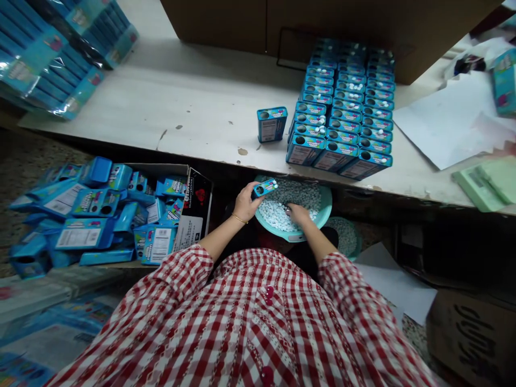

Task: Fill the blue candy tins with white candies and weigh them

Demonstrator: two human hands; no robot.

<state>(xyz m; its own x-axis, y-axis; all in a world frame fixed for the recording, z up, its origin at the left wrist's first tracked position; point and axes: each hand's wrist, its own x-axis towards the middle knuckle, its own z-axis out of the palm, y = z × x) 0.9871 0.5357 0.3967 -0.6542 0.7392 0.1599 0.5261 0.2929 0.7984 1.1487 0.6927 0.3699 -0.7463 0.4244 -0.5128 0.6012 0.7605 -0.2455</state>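
Observation:
My left hand (245, 204) is wrapped round a small blue box (265, 188), held upright over the left rim of a turquoise basin (327, 207). The box shows a dark round hole in its top and a few white pieces beside it. White pellets (274, 215) fill the basin. My right hand (299, 214) reaches into them, its fingertips partly buried, so what they hold, if anything, is hidden. On the white table (209, 102), one blue box (272, 124) stands alone, left of rows of similar boxes (341, 118), several with white pellets on top.
A carton (197, 207) heaped with blue boxes (92, 204) is at my left. Wrapped packs (52, 59) lie at the table's back left. A second basin (346, 236) sits low at right, near paper sheets (393, 285) and a brown box (471, 333). A large brown carton (226, 24) stands behind.

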